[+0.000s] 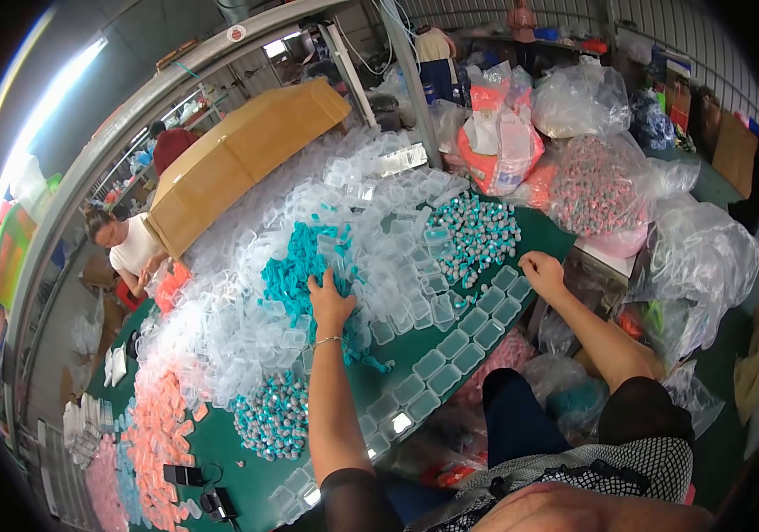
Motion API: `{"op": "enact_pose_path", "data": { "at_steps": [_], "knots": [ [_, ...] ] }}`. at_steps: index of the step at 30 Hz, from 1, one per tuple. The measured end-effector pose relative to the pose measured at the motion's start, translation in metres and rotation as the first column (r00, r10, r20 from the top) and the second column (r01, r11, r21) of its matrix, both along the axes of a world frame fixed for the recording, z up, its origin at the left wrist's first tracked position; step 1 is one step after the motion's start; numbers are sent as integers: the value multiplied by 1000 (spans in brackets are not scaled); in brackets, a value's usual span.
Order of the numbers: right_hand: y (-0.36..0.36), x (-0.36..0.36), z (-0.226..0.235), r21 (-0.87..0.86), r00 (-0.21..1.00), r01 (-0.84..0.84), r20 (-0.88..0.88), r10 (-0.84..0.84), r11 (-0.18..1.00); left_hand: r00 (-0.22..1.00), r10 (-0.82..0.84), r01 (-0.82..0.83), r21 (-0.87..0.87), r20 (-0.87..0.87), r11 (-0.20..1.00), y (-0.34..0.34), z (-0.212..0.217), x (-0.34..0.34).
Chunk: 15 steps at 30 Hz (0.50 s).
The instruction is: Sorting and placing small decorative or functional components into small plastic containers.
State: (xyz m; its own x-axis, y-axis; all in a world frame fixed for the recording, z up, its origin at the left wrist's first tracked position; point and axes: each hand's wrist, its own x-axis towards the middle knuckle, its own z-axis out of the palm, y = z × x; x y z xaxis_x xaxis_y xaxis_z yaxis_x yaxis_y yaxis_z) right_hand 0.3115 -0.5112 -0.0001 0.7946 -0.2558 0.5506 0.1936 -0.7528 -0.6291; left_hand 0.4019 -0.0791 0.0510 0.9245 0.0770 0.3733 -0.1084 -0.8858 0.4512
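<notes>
My left hand (332,307) reaches over a heap of small teal pieces (295,266), its fingers spread and touching the top of the pile. What exactly the teal pieces are is too small to tell. My right hand (543,273) is at the far right end of a double row of clear plastic boxes (453,344) along the table's near edge. Its fingers are curled together, and anything in them is hidden. Past that hand lies a pile of small teal-and-grey round pieces (473,232). A similar pile (271,415) sits left of my left forearm.
A big mound of clear plastic boxes (229,328) covers the middle of the green table (539,232). Coral pieces (162,426) and a black device (216,504) lie at the left. A cardboard box (246,133) and stuffed plastic bags (597,186) stand behind. A co-worker (136,248) works at far left.
</notes>
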Motion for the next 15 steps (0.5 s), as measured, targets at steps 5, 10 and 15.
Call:
{"op": "enact_pose_path", "data": {
  "at_steps": [5, 10, 15],
  "knots": [
    [3, -1, 2, -17, 999, -9, 30, 9, 1000, 995, -4, 4, 1, 96, 1000, 8, -11, 5],
    [2, -3, 3, -2, 999, -3, 34, 4, 1000, 981, 31, -18, -69, 189, 997, 9, -11, 6],
    [7, -6, 8, -1, 1000, 0, 27, 0, 1000, 945, 86, -29, -180, 317, 983, 22, 5, 9]
  ]
}}
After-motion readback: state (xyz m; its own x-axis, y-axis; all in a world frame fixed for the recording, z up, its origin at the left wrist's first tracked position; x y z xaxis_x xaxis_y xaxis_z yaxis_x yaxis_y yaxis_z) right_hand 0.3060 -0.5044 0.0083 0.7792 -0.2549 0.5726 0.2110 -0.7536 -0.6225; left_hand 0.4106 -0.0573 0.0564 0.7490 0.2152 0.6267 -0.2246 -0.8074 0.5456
